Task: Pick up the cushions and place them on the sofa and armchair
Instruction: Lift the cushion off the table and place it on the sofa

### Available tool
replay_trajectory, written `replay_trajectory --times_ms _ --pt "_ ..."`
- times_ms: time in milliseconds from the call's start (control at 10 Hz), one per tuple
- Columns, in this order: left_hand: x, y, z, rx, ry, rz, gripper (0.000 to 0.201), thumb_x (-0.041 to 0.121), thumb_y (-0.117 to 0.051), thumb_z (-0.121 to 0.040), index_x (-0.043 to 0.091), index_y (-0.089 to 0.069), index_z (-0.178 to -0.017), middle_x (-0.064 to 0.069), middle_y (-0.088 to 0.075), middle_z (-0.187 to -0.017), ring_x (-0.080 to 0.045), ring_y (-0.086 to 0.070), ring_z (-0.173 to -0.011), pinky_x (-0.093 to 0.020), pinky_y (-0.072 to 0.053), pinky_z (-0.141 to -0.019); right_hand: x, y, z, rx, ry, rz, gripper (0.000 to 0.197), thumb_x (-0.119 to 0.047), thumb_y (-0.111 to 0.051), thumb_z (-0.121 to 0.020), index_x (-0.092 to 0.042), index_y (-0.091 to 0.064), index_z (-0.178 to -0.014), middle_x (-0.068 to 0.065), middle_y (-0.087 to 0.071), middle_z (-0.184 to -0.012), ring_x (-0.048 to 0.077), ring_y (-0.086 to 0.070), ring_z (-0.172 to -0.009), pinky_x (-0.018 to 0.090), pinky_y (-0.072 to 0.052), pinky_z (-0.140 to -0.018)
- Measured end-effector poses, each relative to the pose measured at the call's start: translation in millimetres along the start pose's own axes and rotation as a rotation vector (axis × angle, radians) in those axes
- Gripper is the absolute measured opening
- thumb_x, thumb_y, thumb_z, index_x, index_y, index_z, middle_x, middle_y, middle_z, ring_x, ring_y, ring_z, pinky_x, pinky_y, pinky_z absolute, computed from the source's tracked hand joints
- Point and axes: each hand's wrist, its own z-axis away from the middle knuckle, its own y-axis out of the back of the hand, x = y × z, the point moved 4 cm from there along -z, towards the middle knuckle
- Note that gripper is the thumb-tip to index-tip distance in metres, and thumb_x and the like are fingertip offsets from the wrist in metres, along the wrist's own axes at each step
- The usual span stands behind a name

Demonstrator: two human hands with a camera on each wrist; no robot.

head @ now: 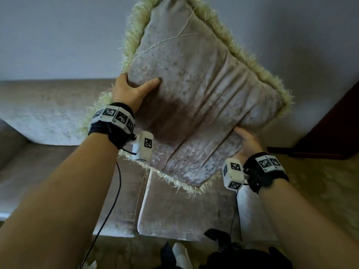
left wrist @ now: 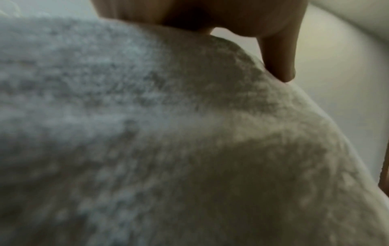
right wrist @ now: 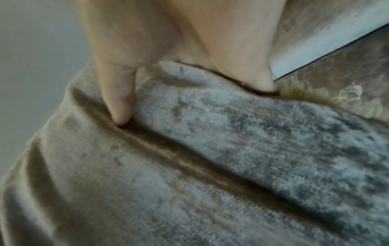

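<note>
Large grey velvet cushion [head: 194,90] with a pale shaggy fringe [head: 250,55], held up in the air, tilted, above the sofa [head: 58,162] and in front of the plain wall [head: 48,35]. Left hand [head: 134,90] clamped on the cushion's left edge, thumb [head: 153,82] pressed flat into the near face, remaining fingers hidden behind the fabric: a grip closed on the cushion. In the left wrist view, blurred velvet [left wrist: 168,149] filling most of the picture, one fingertip [left wrist: 282,66] dug into its surface. Right hand [head: 246,144] at the lower right edge, fingers wrapped out of sight round the back: likewise a grip closed on the cushion. In the right wrist view, thumb [right wrist: 120,99] pushed into a crease of the velvet [right wrist: 231,166], a strand of fringe [right wrist: 336,94] just beside the palm. Deep folds running across the cushion's face between the two hands. Below, the sofa's seat cushions [head: 184,206] in matching grey velvet, backrest along the wall. Dark wooden furniture [head: 330,129] at the right edge, patterned carpet [head: 320,191] beneath it. Marker-tagged bands and black straps on both wrists, a black cable [head: 108,210] hanging from the left one.
</note>
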Motion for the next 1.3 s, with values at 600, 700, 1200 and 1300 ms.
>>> replay_trajectory --times_ms 600,700,1200,1300 --pt "-54 -132 -119 -0.201 0.043 -0.166 0.103 0.067 -0.087 -0.067 0.017 -0.052 -0.149 -0.003 -0.063 -0.144 -0.026 -0.061 -0.131 -0.045 -0.051 -0.114 17 33 -128 0.328 -0.056 -0.180 0.078 -0.064 -0.052 -0.087 -0.031 -0.025 -0.153 0.015 -0.035 -0.154 0.038 -0.041 -0.136 0.048 -0.041 -0.098" --pt "-75 -150 -137 -0.279 0.072 -0.178 0.117 0.080 -0.084 -0.055 0.018 -0.053 -0.149 -0.002 -0.065 -0.142 -0.026 -0.063 -0.130 -0.045 -0.052 -0.114 33 44 -149 0.383 -0.078 -0.195 0.125 -0.074 -0.079 -0.040 -0.037 -0.031 -0.150 0.019 -0.032 -0.154 0.043 -0.039 -0.134 0.057 -0.047 -0.082" --pt "-208 -240 -213 -0.413 0.158 -0.192 0.146 0.096 -0.072 -0.029 0.015 -0.051 -0.149 -0.003 -0.065 -0.143 -0.026 -0.063 -0.131 -0.047 -0.053 -0.113 108 74 -262 0.468 -0.276 -0.428 0.133 -0.092 -0.050 -0.061 -0.011 -0.005 -0.157 0.025 -0.003 -0.161 0.046 -0.015 -0.146 0.068 -0.028 -0.104" --pt "-222 -253 -223 -0.423 0.169 -0.204 0.130 0.086 -0.071 -0.039 0.015 -0.052 -0.147 -0.003 -0.064 -0.142 -0.025 -0.063 -0.129 -0.047 -0.053 -0.112 120 83 -284 0.483 -0.288 -0.428 0.140 -0.093 -0.057 -0.050 -0.016 -0.008 -0.157 0.026 -0.004 -0.161 0.048 -0.019 -0.144 0.067 -0.037 -0.093"
